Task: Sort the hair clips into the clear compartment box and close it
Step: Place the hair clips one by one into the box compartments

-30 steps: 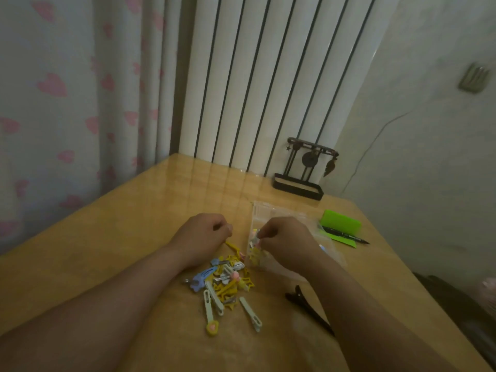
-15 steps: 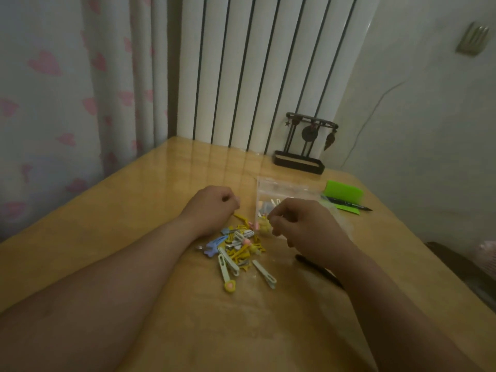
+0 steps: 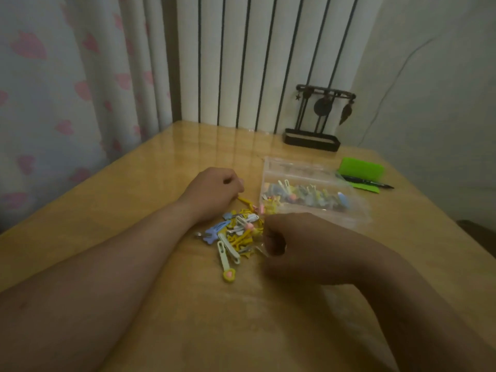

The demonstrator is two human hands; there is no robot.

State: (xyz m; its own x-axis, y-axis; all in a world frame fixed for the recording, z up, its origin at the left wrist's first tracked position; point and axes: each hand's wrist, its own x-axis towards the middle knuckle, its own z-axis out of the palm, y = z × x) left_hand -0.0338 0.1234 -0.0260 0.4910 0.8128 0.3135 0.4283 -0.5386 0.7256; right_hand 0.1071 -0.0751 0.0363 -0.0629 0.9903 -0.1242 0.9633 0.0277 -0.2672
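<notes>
A clear compartment box [image 3: 358, 214] lies open on the wooden table, its lid [image 3: 295, 167] folded back, with several coloured hair clips [image 3: 308, 196] inside. A loose pile of yellow, blue and white hair clips [image 3: 236, 233] lies just left of it. My left hand [image 3: 214, 193] rests as a fist at the pile's far edge, and a yellow clip [image 3: 245, 201] pokes out beside its fingers. My right hand [image 3: 292, 245] is curled at the pile's right edge. A pale clip tip shows at its fingertips; I cannot tell if it is held.
A green case [image 3: 361, 169] and a black pen [image 3: 367, 181] lie behind the box on the right. A black ornament stand [image 3: 311, 139] sits at the table's back edge by the radiator. A curtain hangs to the left. The table's right edge runs close to my right arm.
My right hand has drawn back from the box's left end to the near right side of the pile. My left hand has stayed a fist at the pile's far edge.
</notes>
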